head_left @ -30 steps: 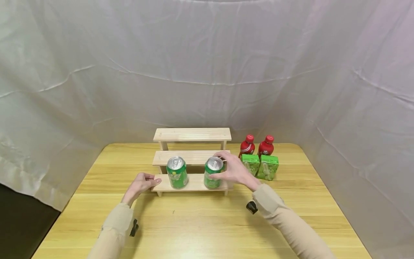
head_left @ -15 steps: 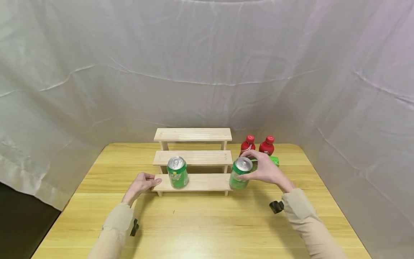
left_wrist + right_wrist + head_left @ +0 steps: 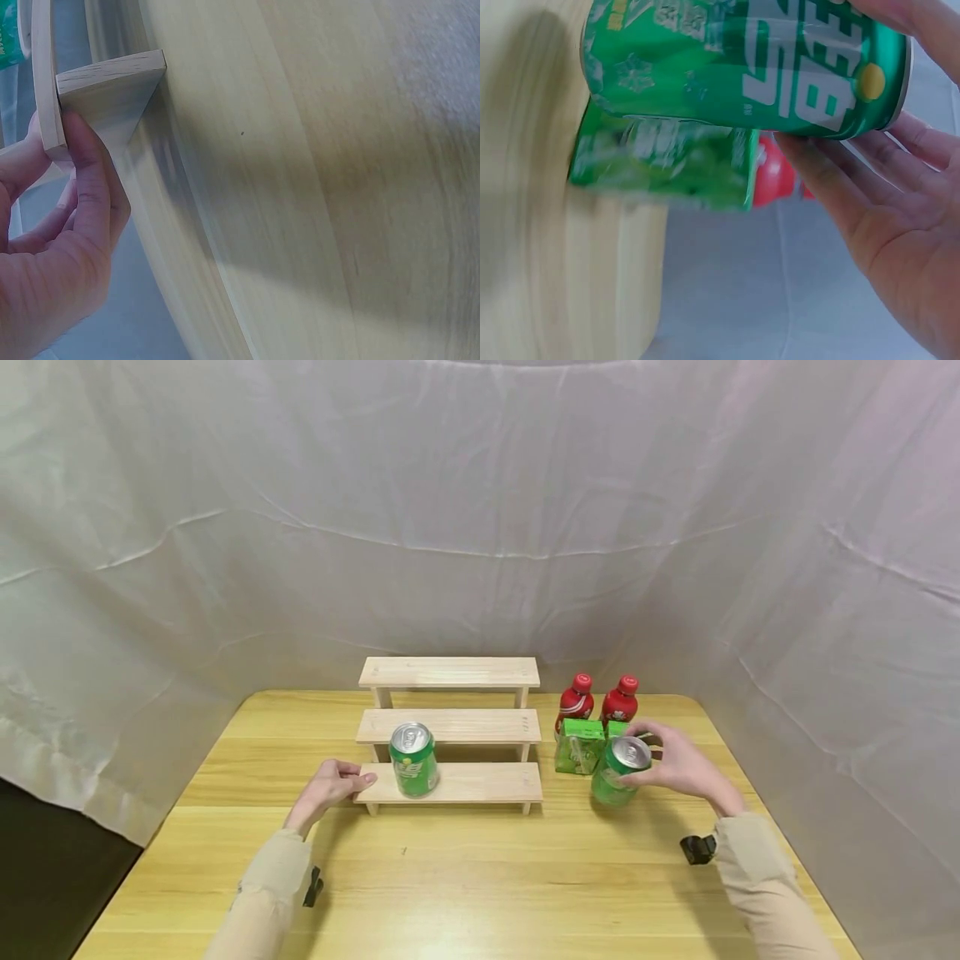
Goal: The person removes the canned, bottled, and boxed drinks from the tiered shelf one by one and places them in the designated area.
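A three-step wooden shelf stands on the table. One green can sits at the left of its lowest step. My left hand grips that step's left end, its thumb against the board and leg. My right hand grips a second green can by its side. This can is tilted and low over the table, right of the shelf and just in front of two green juice boxes. In the right wrist view that can fills the top, with a juice box behind it.
Two red bottles stand behind the juice boxes near the table's far right. The shelf's upper two steps carry nothing. The yellow wooden table lies bare in front. A white cloth hangs behind and to both sides.
My right hand lifted the right-hand can off the lowest step and carried it rightwards to the front of the juice boxes. The left hand and the other can stayed put.
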`<state>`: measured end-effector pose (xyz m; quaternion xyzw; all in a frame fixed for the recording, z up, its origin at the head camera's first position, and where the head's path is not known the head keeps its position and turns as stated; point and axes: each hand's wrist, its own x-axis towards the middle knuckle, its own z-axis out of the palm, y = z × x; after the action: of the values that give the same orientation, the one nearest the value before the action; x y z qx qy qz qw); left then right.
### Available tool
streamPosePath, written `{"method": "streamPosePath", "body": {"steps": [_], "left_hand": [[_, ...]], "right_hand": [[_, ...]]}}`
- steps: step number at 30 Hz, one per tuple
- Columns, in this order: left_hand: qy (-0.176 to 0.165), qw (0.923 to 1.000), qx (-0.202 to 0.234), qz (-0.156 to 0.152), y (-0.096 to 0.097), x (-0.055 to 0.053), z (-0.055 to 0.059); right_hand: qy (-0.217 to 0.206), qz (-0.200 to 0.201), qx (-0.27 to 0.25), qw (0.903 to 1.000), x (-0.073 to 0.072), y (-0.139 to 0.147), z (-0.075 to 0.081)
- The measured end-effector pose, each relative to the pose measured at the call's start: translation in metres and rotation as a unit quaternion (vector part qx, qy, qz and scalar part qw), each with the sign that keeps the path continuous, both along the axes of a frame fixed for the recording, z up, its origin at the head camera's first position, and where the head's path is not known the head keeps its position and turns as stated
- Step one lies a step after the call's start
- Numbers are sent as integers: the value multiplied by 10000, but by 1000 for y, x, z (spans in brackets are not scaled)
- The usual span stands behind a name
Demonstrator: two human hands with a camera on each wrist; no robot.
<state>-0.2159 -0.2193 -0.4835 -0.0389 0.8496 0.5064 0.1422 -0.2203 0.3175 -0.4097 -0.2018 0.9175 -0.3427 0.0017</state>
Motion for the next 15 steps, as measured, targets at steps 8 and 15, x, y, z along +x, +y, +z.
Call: {"method": "streamPosePath", "body": {"steps": [8, 15], "left_hand": [[-59, 9999, -101, 75, 0, -1, 0], [-74, 9998, -142, 107, 1, -2, 0]], "right_hand": [[-70, -37, 214, 9997, -3, 18, -11], [-240, -76, 233, 9994, -5, 23, -18]]}}
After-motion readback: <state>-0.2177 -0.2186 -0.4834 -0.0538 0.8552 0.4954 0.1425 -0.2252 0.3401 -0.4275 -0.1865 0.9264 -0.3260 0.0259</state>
